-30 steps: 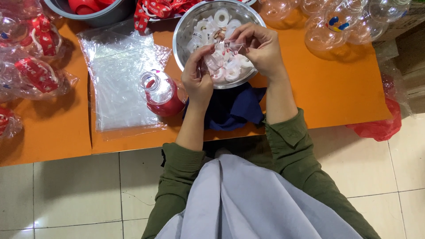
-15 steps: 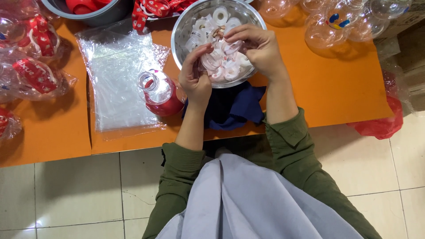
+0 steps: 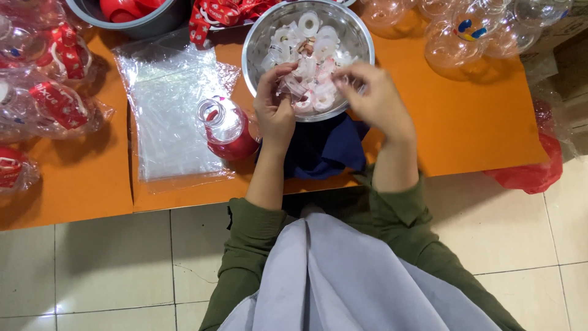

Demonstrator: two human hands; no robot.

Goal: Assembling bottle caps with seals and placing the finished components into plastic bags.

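Over the steel bowl [image 3: 257, 58] at the top middle of the frame, both my hands work among the white plastic rings [image 3: 318, 46] heaped inside it. My left hand [image 3: 275, 107] has its fingers curled down into the near side of the heap, pinched on a small cluster of rings; how many I cannot tell. My right hand [image 3: 373, 98] now sits at the bowl's lower right rim, fingers bent in a narrow pinch toward the same cluster, and whether it truly holds a ring is hidden by my knuckles. A moment ago it lay higher and further across the bowl, so the two hands have drawn a little apart and come nearer to me; I judge a ring or two is being pulled free of the heap. Just left of the bowl stands a clear round bottle with red inside [image 3: 226, 129], open-mouthed, at the edge of a stack of clear plastic bags [image 3: 168, 116] on the orange table [image 3: 478, 122]. A dark blue cloth [image 3: 324, 150] lies under the bowl's near edge.
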